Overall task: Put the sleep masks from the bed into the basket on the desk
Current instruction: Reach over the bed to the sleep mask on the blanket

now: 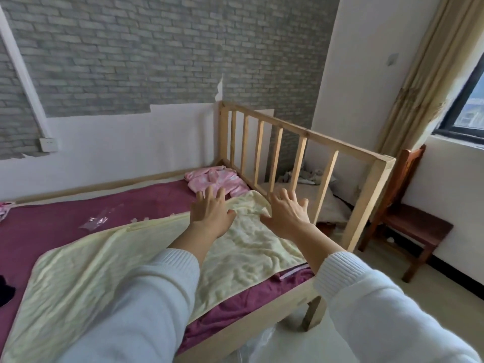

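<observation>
Bed (262,307): wooden frame, purple sheet, slatted rail (301,150) along the far right end. A pale yellow blanket (110,260) is spread over the near half, running from the near left corner up to the rail.

Pink patterned cloth (217,179) is bunched in the far right corner, touching the rail. It cannot be told whether this is a mask or a garment; no long axis can be read from the heap. A clear plastic wrapper (98,218) lies on the bare sheet toward the far edge, long axis running roughly toward the far right corner. Small pale scraps (140,219) sit just at the blanket's far edge. A pink item (4,209) is cut off at the far left edge; a dark item (6,290) is cut off at the left edge.

No sleep mask is identified with certainty. Basket and desk are out of view.

2 hands are held over the far right part of the blanket: left hand (210,209) and right hand (286,212), both with fingers spread apart, nothing held.

Judged step: searching, probably about to lift or smooth the blanket.

Risks: if the blanket is pulled quickly, masks hidden beneath could be flung off the near edge or through the rail slats. The pink cloth could be mistaken for a mask. The cut-off items at the left edge could be overlooked.
</observation>
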Action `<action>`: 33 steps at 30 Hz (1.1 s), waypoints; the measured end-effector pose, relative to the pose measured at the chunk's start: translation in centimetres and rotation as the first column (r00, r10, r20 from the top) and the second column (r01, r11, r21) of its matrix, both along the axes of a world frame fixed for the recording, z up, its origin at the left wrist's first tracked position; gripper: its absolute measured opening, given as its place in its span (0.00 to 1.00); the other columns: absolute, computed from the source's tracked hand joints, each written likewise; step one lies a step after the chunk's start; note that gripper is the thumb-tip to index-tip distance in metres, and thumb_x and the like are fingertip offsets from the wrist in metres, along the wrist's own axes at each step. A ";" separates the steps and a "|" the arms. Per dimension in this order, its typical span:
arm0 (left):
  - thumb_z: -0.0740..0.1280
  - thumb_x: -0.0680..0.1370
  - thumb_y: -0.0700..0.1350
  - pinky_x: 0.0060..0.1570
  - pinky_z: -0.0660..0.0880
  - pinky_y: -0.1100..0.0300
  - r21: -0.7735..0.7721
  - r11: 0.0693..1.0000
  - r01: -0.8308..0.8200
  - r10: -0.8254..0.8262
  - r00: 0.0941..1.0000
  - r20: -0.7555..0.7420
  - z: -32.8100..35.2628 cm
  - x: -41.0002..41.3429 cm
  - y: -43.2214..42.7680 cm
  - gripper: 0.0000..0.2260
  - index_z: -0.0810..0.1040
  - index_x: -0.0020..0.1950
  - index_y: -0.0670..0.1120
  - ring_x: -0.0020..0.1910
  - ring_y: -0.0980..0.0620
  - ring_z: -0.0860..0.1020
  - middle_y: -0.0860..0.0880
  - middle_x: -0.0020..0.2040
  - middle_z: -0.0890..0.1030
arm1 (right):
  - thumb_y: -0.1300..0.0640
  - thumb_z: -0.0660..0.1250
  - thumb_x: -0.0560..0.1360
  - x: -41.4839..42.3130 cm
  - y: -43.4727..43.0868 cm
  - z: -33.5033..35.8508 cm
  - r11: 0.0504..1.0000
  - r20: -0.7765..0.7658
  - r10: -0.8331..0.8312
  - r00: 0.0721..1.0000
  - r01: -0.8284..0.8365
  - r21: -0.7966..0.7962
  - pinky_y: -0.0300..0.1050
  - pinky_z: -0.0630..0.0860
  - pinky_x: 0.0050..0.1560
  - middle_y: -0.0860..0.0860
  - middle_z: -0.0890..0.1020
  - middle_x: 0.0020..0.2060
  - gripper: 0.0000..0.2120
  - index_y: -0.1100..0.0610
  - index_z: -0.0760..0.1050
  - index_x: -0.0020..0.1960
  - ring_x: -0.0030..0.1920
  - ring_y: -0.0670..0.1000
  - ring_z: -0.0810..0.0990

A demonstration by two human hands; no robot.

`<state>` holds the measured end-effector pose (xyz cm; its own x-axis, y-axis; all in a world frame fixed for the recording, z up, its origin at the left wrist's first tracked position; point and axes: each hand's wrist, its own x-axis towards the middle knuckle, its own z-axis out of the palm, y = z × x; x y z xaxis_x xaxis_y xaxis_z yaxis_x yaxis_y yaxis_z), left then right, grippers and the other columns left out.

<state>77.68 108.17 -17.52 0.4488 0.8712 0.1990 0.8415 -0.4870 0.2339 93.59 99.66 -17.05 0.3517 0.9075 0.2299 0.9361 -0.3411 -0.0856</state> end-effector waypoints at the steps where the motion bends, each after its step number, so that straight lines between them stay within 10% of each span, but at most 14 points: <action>1: 0.61 0.76 0.56 0.61 0.67 0.44 -0.020 1.000 -0.017 0.017 1.000 0.010 -0.8 1.3 2.0 0.27 0.61 0.72 0.49 0.68 0.39 0.63 0.43 0.72 0.64 | 0.41 0.63 0.73 1.4 2.2 -0.7 1.000 -0.003 0.007 1.000 -0.007 -0.018 0.67 0.60 0.67 0.55 0.67 0.68 0.30 0.55 0.63 0.70 0.70 0.58 0.62; 21: 0.58 0.78 0.53 0.58 0.70 0.48 -0.516 0.842 -0.158 0.057 0.977 -0.207 -29.7 9.2 35.4 0.25 0.61 0.73 0.46 0.67 0.41 0.65 0.43 0.71 0.66 | 0.41 0.59 0.74 12.0 36.4 -28.2 0.844 -0.251 -0.060 0.966 -0.085 -0.530 0.58 0.63 0.66 0.53 0.66 0.71 0.30 0.55 0.63 0.71 0.70 0.56 0.63; 33: 0.59 0.79 0.48 0.62 0.70 0.49 -0.734 0.656 -0.175 0.182 0.981 -0.071 -43.7 12.9 42.4 0.25 0.60 0.76 0.46 0.70 0.43 0.64 0.44 0.73 0.66 | 0.45 0.60 0.75 15.1 47.4 -41.6 0.753 -0.434 -0.191 0.881 -0.152 -0.640 0.57 0.64 0.64 0.53 0.72 0.66 0.25 0.55 0.64 0.69 0.66 0.55 0.68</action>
<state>90.58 150.54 -61.22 0.2705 0.7987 -0.5375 0.8901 0.0052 0.4556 108.67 147.08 -58.62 0.2751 0.7611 -0.5874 0.8379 -0.4894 -0.2418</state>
